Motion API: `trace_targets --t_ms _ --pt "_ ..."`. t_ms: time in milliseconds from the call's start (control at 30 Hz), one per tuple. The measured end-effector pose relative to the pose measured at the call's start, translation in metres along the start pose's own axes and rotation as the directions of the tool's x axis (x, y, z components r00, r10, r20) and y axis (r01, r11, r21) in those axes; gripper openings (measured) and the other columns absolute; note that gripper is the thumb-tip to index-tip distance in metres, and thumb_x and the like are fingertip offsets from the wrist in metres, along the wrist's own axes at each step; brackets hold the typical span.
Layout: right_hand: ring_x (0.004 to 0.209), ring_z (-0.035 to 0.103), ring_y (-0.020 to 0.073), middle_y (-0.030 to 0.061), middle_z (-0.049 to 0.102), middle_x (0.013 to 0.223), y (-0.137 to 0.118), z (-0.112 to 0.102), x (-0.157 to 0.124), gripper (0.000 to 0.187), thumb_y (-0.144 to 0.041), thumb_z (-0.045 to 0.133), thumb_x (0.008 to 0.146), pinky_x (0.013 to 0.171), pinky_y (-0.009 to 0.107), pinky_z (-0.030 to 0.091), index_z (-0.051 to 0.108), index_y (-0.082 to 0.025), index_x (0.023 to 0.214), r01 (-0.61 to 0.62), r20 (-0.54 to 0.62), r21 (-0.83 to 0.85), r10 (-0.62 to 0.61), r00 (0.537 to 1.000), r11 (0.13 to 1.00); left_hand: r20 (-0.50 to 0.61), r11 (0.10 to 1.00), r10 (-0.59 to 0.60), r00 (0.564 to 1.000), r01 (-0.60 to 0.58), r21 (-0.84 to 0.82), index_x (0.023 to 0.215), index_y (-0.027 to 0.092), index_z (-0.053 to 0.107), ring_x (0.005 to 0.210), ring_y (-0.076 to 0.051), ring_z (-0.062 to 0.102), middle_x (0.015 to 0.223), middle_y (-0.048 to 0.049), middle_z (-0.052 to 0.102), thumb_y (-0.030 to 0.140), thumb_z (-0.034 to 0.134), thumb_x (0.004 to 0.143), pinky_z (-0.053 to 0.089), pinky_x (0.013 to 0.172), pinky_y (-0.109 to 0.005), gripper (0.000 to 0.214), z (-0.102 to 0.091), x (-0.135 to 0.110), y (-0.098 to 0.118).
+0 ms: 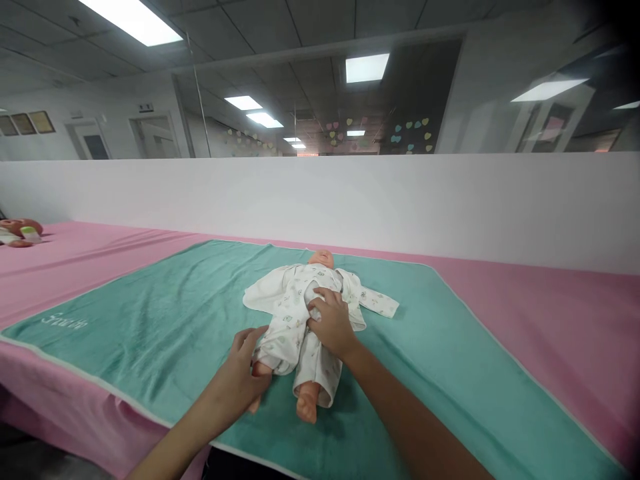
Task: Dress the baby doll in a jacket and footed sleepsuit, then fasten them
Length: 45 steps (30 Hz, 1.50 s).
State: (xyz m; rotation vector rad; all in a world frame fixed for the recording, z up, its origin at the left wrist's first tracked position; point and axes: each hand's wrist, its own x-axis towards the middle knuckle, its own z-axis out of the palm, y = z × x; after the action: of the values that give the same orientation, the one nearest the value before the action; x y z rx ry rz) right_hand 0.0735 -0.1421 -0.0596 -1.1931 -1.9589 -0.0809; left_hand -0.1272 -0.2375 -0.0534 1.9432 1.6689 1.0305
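A baby doll [320,258] lies on its back on a green towel [165,320], feet toward me, dressed in white printed clothes [287,300]. My left hand [243,373] is wrapped round the doll's lower left-side leg near the trouser cuff. My right hand [333,323] rests on the doll's belly with fingers curled, pinching the white cloth at the waist. One empty sleeve [377,303] spreads out to the right. The doll's bare foot [306,407] sticks out of the other trouser leg.
The towel covers a pink-sheeted table [550,313] backed by a low white partition [400,200] with glass above. Another doll or toy [20,232] lies at the far left of the table. The table's near edge runs just below my forearms.
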Motion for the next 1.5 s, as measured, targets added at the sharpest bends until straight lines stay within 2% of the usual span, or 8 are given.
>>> trace_targets --t_ms 100,167,267,567,833,1133,1300,1500 --pt "0.102 0.042 0.0226 0.0071 0.051 0.111 -0.011 -0.012 -0.006 0.02 -0.017 0.054 0.077 0.083 0.036 0.031 0.054 -0.02 0.096 0.108 -0.003 0.01 -0.108 0.994 0.994 0.028 0.995 -0.059 0.998 0.057 0.083 0.118 0.02 0.046 0.078 -0.016 0.059 0.118 -0.0082 0.046 0.032 0.049 0.075 0.05 0.063 -0.029 0.044 -0.002 -0.001 -0.003" --pt "0.089 0.046 0.0189 0.0056 0.056 0.092 -0.023 -0.021 -0.013 0.007 -0.022 0.049 0.084 0.079 0.034 0.032 0.055 -0.019 0.086 0.243 0.061 0.008 -0.243 0.968 0.97 -0.003 0.99 -0.052 0.999 0.052 0.133 0.11 0.021 0.049 0.08 -0.016 0.058 0.11 -0.0056 0.05 0.036 0.047 0.078 0.048 0.063 -0.028 0.035 -0.004 -0.001 -0.002" --pt "0.072 0.046 0.0151 0.0008 0.052 0.067 -0.04 -0.026 -0.024 0.027 -0.038 0.049 0.086 0.071 0.031 0.031 0.051 -0.018 0.067 0.416 0.19 0.053 -0.419 0.888 0.908 -0.019 0.98 0.048 0.999 -0.043 0.196 0.1 0.023 0.053 0.081 -0.016 0.056 0.095 -0.0016 0.053 0.033 0.045 0.081 0.045 0.066 -0.028 0.023 -0.007 -0.001 0.001" --pt "0.054 0.043 0.0108 -0.0023 0.051 0.055 -0.049 -0.02 -0.038 0.032 -0.036 0.052 0.083 0.051 0.028 0.021 0.051 -0.019 0.056 0.481 0.359 0.055 -0.467 0.808 0.875 0.011 0.941 0.115 0.993 -0.113 0.319 0.086 0.022 0.054 0.077 -0.015 0.053 0.085 -0.0008 0.053 0.027 0.037 0.086 0.041 0.067 -0.028 0.018 -0.008 -0.013 -0.005" --pt "0.076 0.052 0.0161 0.0008 0.058 0.082 -0.047 -0.023 -0.032 0.008 -0.028 0.057 0.082 0.057 0.027 0.032 0.057 -0.023 0.088 0.197 0.275 -0.057 -0.174 0.946 0.979 0.042 0.956 0.108 0.993 -0.115 0.271 0.119 0.028 0.05 0.092 -0.017 0.054 0.108 -0.0022 0.054 0.021 0.038 0.084 0.044 0.075 -0.03 0.038 0.0 -0.01 -0.019" --pt "0.079 0.046 0.0152 0.0008 0.049 0.079 -0.051 -0.024 -0.03 0.009 -0.013 0.054 0.076 0.071 0.029 0.039 0.055 -0.019 0.07 0.078 0.251 0.173 -0.121 0.961 0.982 -0.035 0.987 0.109 0.993 -0.104 0.12 0.085 0.021 0.06 0.075 -0.015 0.053 0.08 -0.0006 0.056 0.025 0.041 0.082 0.042 0.068 -0.027 0.019 -0.006 -0.001 -0.01" --pt "0.073 0.047 0.0102 -0.0012 0.045 0.083 -0.059 -0.043 -0.027 0.004 -0.016 0.056 0.074 0.064 0.023 0.041 0.056 -0.019 0.072 -0.188 0.414 0.632 -0.123 0.902 0.752 0.039 0.966 -0.067 0.997 0.074 -0.248 0.077 0.018 0.054 0.06 -0.012 0.047 0.065 0.0029 0.048 0.028 0.043 0.079 0.04 0.056 -0.023 0.016 -0.02 -0.006 -0.002" --pt "0.077 0.049 0.0114 -0.0003 0.047 0.085 -0.067 -0.048 -0.03 0.003 -0.021 0.061 0.072 0.068 0.024 0.042 0.059 -0.019 0.071 -0.301 0.49 0.801 -0.279 0.826 0.518 0.141 0.98 0.111 0.984 -0.084 -0.183 0.095 0.022 0.05 0.088 -0.016 0.052 0.095 -0.0016 0.054 0.026 0.048 0.079 0.044 0.08 -0.028 0.017 -0.026 -0.027 0.022"
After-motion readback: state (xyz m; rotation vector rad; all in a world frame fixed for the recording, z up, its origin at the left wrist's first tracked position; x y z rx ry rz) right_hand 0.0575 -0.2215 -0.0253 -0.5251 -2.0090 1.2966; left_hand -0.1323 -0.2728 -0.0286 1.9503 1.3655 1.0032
